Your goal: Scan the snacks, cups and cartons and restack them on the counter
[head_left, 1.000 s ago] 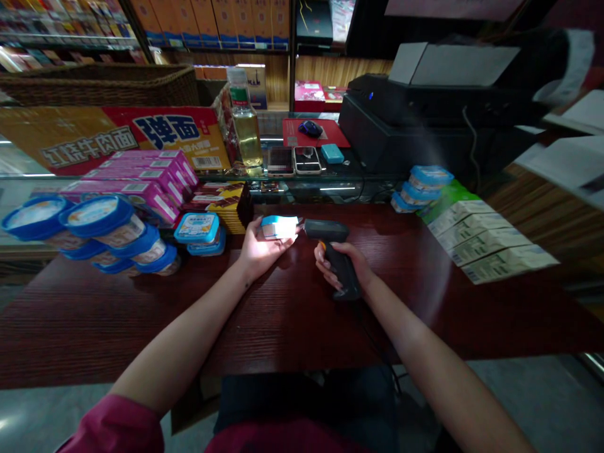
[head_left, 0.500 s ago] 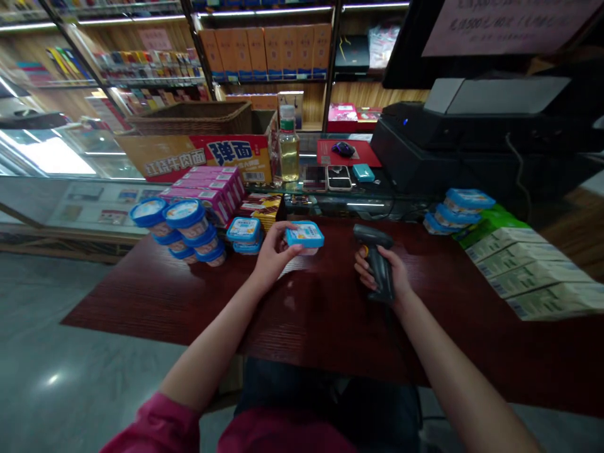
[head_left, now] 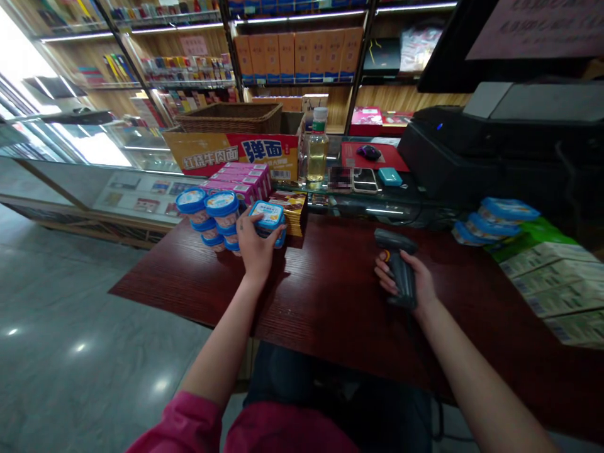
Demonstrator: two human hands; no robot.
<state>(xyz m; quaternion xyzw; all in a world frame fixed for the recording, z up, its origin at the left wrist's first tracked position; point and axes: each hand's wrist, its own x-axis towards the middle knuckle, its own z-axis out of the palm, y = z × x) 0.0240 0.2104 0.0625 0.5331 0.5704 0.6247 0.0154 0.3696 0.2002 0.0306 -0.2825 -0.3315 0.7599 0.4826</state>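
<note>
Left hand [head_left: 255, 245] half-curled, gripping blue-lidded rectangular plastic tub [head_left: 268, 214]; right hand [head_left: 423, 284] wrapped round black pistol-shaped scanner [head_left: 402, 277]; clear bottle [head_left: 319, 126] holds yellow liquid [head_left: 317, 160]; tub contents hidden

The left grip [head_left: 255, 244] partly hides a blue-lidded tub [head_left: 268, 214] near the counter's [head_left: 325, 289] far edge; pale cartons [head_left: 557, 270] look blurred.

The yellow-and-red cardboard carton [head_left: 233, 153] reads "红烧牛肉面" and "弹面"; lettering blurs on the blue-lidded rectangular plastic tub [head_left: 268, 214] before it and the pink rectangular paper sign [head_left: 538, 28] rightward.
</note>
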